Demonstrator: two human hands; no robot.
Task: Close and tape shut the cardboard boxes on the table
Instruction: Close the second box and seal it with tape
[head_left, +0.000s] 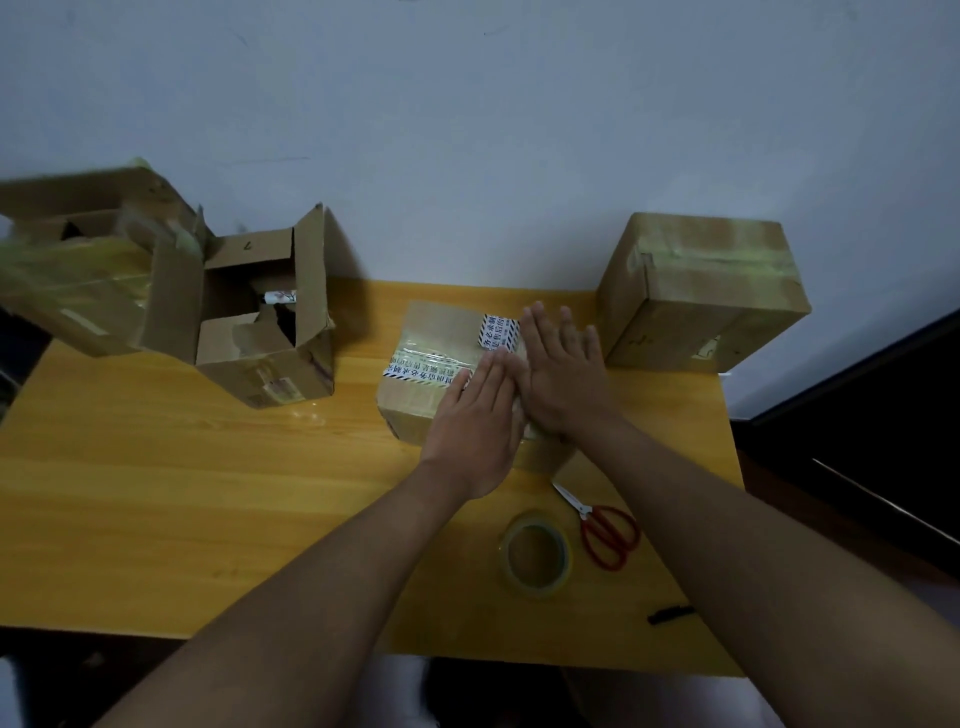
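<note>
A closed cardboard box (441, 358) sits at the centre of the yellow table (156, 493), its top crossed by clear tape and printed blue-and-white tape (498, 332); both hands lie flat on its top; the left hand (475, 421) presses palm-down on the near part of the lid, its fingers (488, 371) straight and close together, pointing toward one o'clock; the right hand (563, 374) rests just beside it, touching it along the edge, fingers spread a little and straight, pointing toward twelve o'clock; neither hand grips anything.

At ten o'clock from the centre box stands an open box (265, 338) with its flaps up and torn, something white showing inside; farther out at nine to ten o'clock, at the table's left edge, a larger taped box (78, 280) lies tilted and blurred; at two o'clock a sealed box (701, 296) stands against the wall, clear tape around its top.

At five o'clock from the centre box, near the right forearm, a roll of clear tape (537, 558) lies flat on the table; red-handled scissors (602, 530) lie just beside it at its three o'clock side, blades pointing to the centre box; a small black object (670, 614) lies near the table's front edge.
</note>
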